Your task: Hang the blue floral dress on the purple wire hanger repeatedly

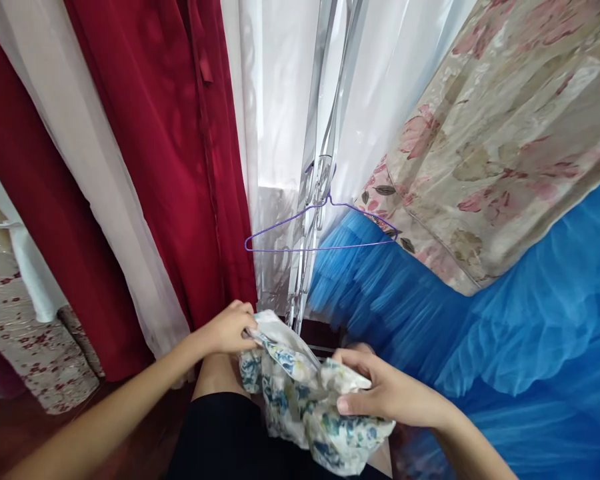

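A white garment (287,393) with a blue and green floral print is bunched up between both hands, above the lap. At its upper left edge, my left hand (233,327) is closed on the fabric. My right hand (367,387) grips the other side, thumb in front and fingers behind the cloth. The garment's kind cannot be made out from its folds. Beyond the hands, a purple wire hanger (280,223) hangs from a silver metal stand (323,173), with nothing on it.
Dark red cloth (165,173) and pale cloth (100,167) hang at the left. White drapery (280,87) falls behind the stand. On the right are a beige floral cloth (505,153) and a ruffled blue tulle skirt (520,340). A floral-patterned cloth (45,360) stands at the lower left.
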